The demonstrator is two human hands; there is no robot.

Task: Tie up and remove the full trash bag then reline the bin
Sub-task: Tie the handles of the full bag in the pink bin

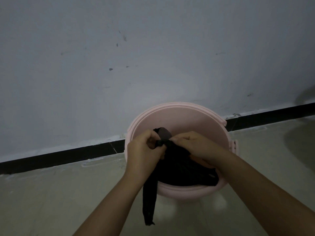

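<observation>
Head view, dim light, looking down at a pink plastic bin (179,120) that stands on the pale tiled floor (59,193) close against a grey-white wall (153,48); a black baseboard strip (59,155) runs along the foot of the wall behind it. I see the black trash bag (180,169) sitting inside the bin, its body filling the near half of the opening and its gathered neck drawn up to a point above the bin's middle. My left hand (144,150) is at the neck from the left, fingers (150,143) curled tight and pinching the twisted plastic at the knot (162,142). My right hand (194,143) meets it from the right, fingers closed on the same bunch, thumb and forefinger pressed at the knot. The two hands are touching or nearly so (the dark plastic between them makes the exact contact hard to read). A small loop of bag film (164,133) stands up just above the knuckles, greyer than the rest. One long loose tail of the bag (149,201) hangs from under the left hand, over the near rim of the bin, and dangles outside it toward the floor; I cannot tell whether its tip touches the tiles. A handle fitting (234,147) shows on the bin's right side. The wall carries several dark scuff marks (110,69). Both forearms enter from the bottom edge.
</observation>
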